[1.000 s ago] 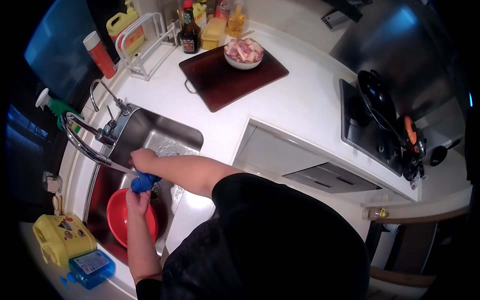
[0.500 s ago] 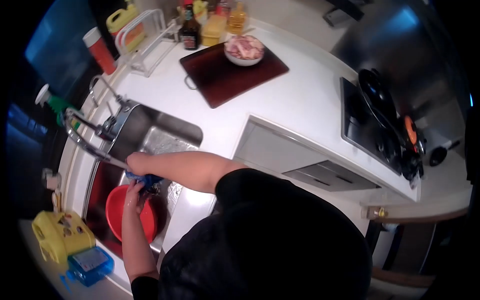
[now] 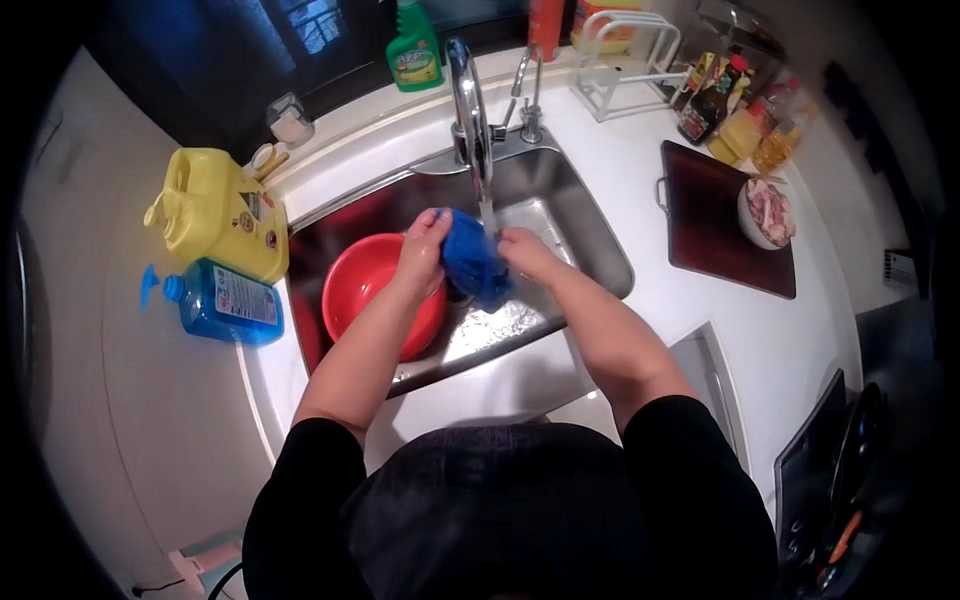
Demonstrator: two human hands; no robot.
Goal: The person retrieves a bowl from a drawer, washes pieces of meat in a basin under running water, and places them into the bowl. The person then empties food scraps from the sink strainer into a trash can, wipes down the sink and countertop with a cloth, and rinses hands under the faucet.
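Note:
A wet, bunched blue cloth (image 3: 466, 252) hangs between my two hands over the sink (image 3: 592, 215). My left hand (image 3: 424, 246) grips its left side with the fingers closed. At its right edge my right hand (image 3: 524, 254) is closed on it, partly hidden by blur. Directly above, the chrome faucet (image 3: 470, 105) points down, and water appears to run from it onto the cloth. Just left of the cloth, a red basin (image 3: 345, 292) sits in the sink, partly covered by my left forearm.
Left of the sink stand a yellow jug (image 3: 215, 215) and a blue pump bottle (image 3: 232, 303). A green spray bottle (image 3: 414, 50) is behind the faucet. On the right counter, a dark cutting board (image 3: 700, 225) carries a bowl of raw meat (image 3: 768, 215). A white rack (image 3: 625, 70) stands behind.
My view has swung left toward the sink. The hands, earlier close together on the blue cloth, are now farther apart with the cloth spread between them.

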